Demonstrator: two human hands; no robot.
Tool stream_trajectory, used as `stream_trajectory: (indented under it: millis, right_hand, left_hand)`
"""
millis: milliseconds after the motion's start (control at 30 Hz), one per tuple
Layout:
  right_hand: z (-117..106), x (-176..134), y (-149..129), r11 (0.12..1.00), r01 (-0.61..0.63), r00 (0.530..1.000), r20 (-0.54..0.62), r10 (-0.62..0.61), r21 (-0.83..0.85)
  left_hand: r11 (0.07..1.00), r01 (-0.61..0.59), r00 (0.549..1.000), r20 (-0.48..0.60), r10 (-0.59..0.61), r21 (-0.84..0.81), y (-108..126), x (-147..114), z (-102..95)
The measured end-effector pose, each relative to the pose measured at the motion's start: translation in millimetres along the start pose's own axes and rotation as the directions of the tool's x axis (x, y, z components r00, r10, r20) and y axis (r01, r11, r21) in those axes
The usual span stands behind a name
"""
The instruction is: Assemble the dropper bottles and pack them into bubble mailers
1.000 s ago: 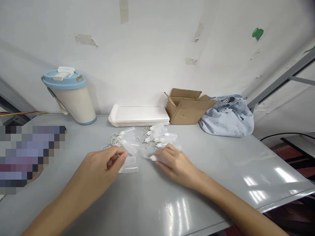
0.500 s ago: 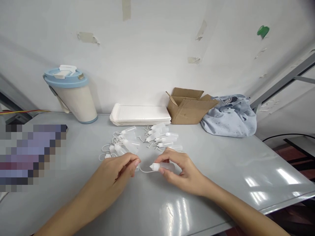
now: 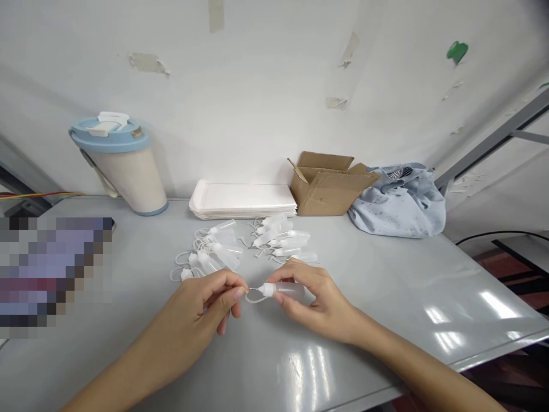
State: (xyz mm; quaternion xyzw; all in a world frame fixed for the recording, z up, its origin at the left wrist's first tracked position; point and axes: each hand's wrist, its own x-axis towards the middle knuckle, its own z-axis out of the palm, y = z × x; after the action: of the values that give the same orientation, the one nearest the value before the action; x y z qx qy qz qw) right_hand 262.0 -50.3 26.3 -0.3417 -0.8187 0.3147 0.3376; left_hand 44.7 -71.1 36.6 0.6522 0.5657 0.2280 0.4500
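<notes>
Fingers of the right hand (image 3: pixel 330 303) hold a small translucent bottle (image 3: pixel 289 288) sideways over the middle of the surface (image 3: pixel 364 269). Facing them, the fingers of the left hand (image 3: pixel 199 306) are pinched narrow at the end of its looped strap (image 3: pixel 254 301), right by the thin needle (image 3: pixel 254 289). Similar bottles (image 3: pixel 228 256) lie bunched beyond, toward the surface's back edge, before a white stack (image 3: pixel 244 197).
</notes>
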Motion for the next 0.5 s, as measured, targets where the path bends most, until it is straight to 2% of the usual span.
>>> stream_trajectory:
  millis: [200,500]
  right_hand:
    - [1.4,0.7,-0.1,1.0,0.011,1.0,0.012,-0.011,-0.019]
    - [3.1,-0.4,2.9,1.0,-0.003,1.0,0.022,0.004,-0.017]
  left_hand:
    - [0.997,0.033,0.999,0.011,-0.032,-0.072,3.1,-0.2,0.5]
    - [0.99,0.063,0.997,0.053,-0.056,-0.128,-4.0,2.1,3.5]
